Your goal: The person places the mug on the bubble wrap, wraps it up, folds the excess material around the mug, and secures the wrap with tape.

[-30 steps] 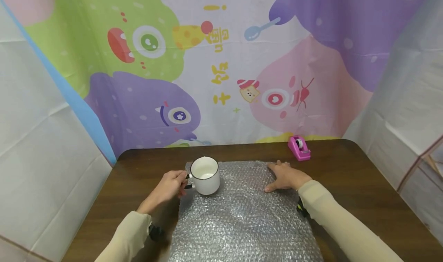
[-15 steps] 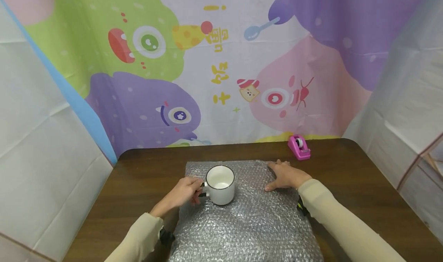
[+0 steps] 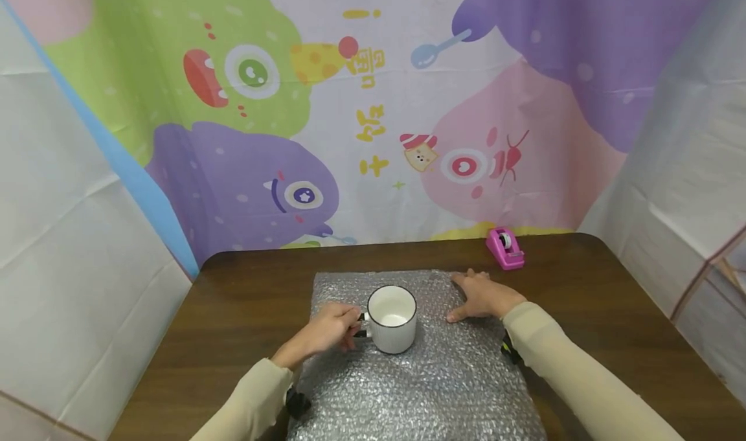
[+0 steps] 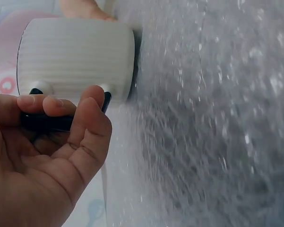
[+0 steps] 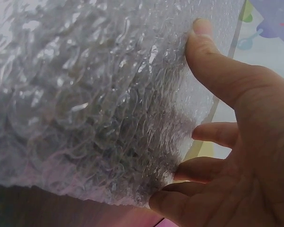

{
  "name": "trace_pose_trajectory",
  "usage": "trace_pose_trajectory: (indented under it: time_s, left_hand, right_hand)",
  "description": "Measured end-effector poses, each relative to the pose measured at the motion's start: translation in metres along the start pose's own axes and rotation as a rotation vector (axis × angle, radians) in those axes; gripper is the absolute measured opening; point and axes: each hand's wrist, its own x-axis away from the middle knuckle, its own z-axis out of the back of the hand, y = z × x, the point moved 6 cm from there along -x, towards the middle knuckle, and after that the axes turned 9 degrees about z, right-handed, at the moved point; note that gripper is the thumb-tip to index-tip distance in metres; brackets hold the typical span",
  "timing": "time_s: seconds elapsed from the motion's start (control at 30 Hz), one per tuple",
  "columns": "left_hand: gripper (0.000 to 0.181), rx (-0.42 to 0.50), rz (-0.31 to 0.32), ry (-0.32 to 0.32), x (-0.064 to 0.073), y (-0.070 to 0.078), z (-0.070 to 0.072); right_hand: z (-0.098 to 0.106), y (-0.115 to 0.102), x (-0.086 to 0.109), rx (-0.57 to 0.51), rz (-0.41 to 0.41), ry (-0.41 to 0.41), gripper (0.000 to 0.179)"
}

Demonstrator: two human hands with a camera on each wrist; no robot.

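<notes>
A white mug (image 3: pixel 392 327) with a dark rim and a black-and-white handle stands upright over the bubble wrap (image 3: pixel 419 389). My left hand (image 3: pixel 327 331) grips its handle from the left; in the left wrist view the fingers (image 4: pixel 92 123) curl around the handle's black part, and the ribbed side of the mug (image 4: pixel 75 56) faces the camera. At the sheet's far right corner, my right hand (image 3: pixel 480 296) rests with spread fingers on the bubble wrap. The right wrist view shows its thumb and fingertips (image 5: pixel 167 201) on the wrap along the edge.
A pink tape dispenser (image 3: pixel 505 248) stands at the back right of the dark wooden table (image 3: pixel 233 298), beyond my right hand. Behind the table hangs a cartoon-printed cloth (image 3: pixel 373 201), with pale sheets (image 3: pixel 76 234) on both sides.
My left hand has carried the mug rightward and a little nearer, from the wrap's left edge toward its middle. The right hand has stayed in place on the corner.
</notes>
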Motion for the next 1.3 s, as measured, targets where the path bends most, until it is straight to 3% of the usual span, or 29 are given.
trace_pose_trajectory:
  time_s: [0.3,0.7,0.9,1.13,1.23,1.3]
  left_hand:
    - [0.046,-0.011,-0.045,-0.041,-0.003,0.011,-0.016]
    - [0.045,-0.054,-0.07,-0.012,-0.006,0.009,-0.019]
    - [0.043,-0.055,-0.078,-0.02,-0.005,0.008,-0.02]
    - [0.035,-0.009,-0.04,-0.009,-0.003,0.004,-0.01]
    - [0.035,-0.029,-0.018,0.051,-0.003,0.001,0.002]
    - [0.034,-0.08,-0.019,0.123,-0.002,0.0,0.013]
  right_hand:
    - [0.001,-0.001,-0.002,-0.007,0.007,0.009,0.104]
    - [0.0,0.01,-0.006,-0.056,0.056,0.019,0.107]
    - [0.0,0.01,0.001,-0.026,0.098,0.042,0.108]
    - [0.004,0.005,0.007,0.052,0.103,0.08,0.099]
    - [0.004,0.004,0.008,0.073,0.098,0.081,0.097]
    - [0.004,0.004,0.008,0.087,0.101,0.08,0.097]
